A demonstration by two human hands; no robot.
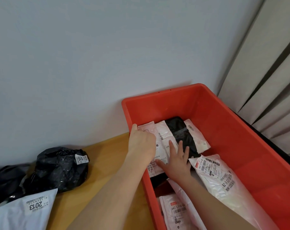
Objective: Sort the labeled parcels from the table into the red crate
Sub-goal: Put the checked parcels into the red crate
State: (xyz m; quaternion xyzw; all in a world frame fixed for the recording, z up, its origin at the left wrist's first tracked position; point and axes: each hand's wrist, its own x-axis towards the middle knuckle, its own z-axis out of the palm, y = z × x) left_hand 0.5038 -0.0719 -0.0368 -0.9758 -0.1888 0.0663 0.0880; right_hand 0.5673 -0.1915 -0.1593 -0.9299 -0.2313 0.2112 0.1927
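Note:
The red crate (227, 117) stands at the table's right end and holds several parcels. My left hand (141, 141) reaches over the crate's left wall and grips the far left edge of a pale pink parcel (163, 140). My right hand (177, 161) lies flat with spread fingers on that pink parcel and on a black parcel (180, 131) beside it. A pink labeled parcel (219, 178) leans at the crate's right side, and another (175, 211) lies at the near end. On the table, a black bagged parcel (58, 171) and a white parcel marked 2013 (24, 211) remain.
The wooden table (107, 150) runs to a pale wall behind. Grey curtains (265, 80) hang right of the crate. Dark bags (4, 180) lie at the far left edge.

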